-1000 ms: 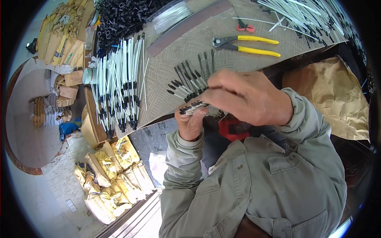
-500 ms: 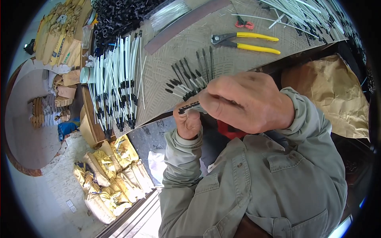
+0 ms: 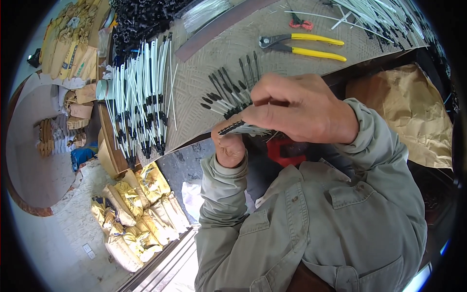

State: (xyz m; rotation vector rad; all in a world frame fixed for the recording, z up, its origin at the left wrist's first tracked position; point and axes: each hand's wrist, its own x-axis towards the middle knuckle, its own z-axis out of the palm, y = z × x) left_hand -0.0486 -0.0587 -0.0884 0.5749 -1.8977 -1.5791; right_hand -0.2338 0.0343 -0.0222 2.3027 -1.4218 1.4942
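In the head view, the only one, the person's left hand [image 3: 229, 146] is closed around a bundle of thin rods. From it show a short row of black pieces [image 3: 231, 128] and, to the right of this row, some pale rods [image 3: 255, 130]. The right hand [image 3: 301, 109] is bent over the right part of the bundle, with thumb and forefinger brought together near it. Whether these fingers grasp a rod or only touch it, one cannot tell, because the hand itself hides the place.

The change of the last second is small. Half a second ago the right hand lay lower and covered most of the pale rods; now it is a little higher, and they show again, together with more of the red patch [image 3: 279, 155] behind. The left thumb, which earlier lay up against the bundle, now sits lower, and the black row remains in the left hand.

For the work in hand, this probably means that the left hand serves as the holder while the right one does the fine adjusting.

Just beyond the hands spreads a fan of black-tipped rods [image 3: 233, 112]; whether it belongs to the same bundle is not clear. The yellow-handled pliers [image 3: 306, 51] and the white rods [image 3: 152, 78] on the table [image 3: 194, 97] lie apart, untouched.
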